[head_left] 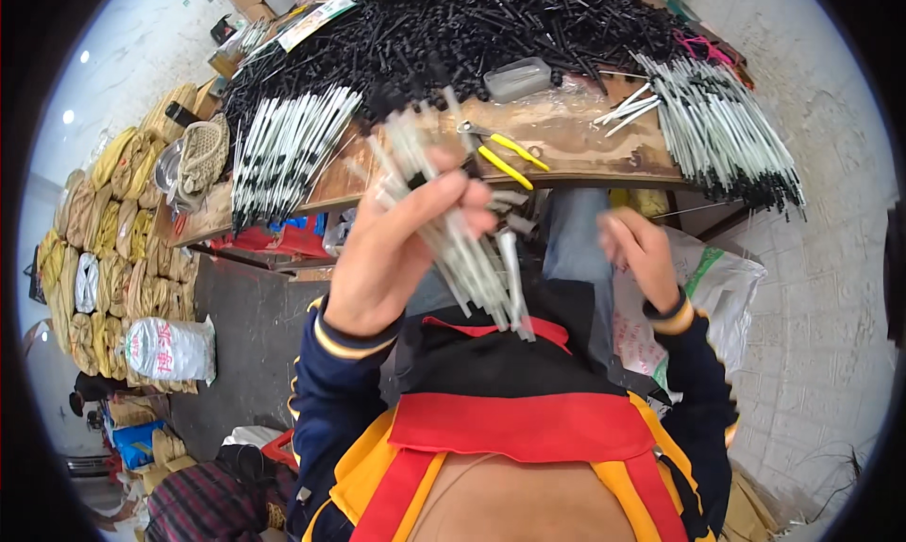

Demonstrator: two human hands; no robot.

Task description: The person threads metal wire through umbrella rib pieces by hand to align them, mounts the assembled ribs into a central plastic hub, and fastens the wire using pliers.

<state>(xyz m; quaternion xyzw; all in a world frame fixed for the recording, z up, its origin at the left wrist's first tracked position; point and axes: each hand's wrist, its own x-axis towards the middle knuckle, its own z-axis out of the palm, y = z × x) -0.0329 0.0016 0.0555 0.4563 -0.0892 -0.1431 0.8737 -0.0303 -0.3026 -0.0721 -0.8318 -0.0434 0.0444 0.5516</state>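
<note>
A loose bundle of whitish translucent plastic sticks (472, 268) is gripped in my left hand (392, 235), thumb across it, in front of the table edge. The bundle is blurred by motion, and its lower ends hang over my black and red apron (528, 391). To the right, apart from the bundle, my right hand (642, 250) is raised with its fingers curled together. Its fingertips are smeared, so anything between them is hidden. Yellow-handled pliers (510, 157) lie on the wooden table (585, 146) just beyond my left hand.
A large heap of black plastic parts (472, 42) covers the table's far side. White sticks with black ends lie in a left pile (288, 150) and a right pile (722, 127). A clear plastic box (517, 80) sits between them. Stacked sacks (118, 240) stand at left.
</note>
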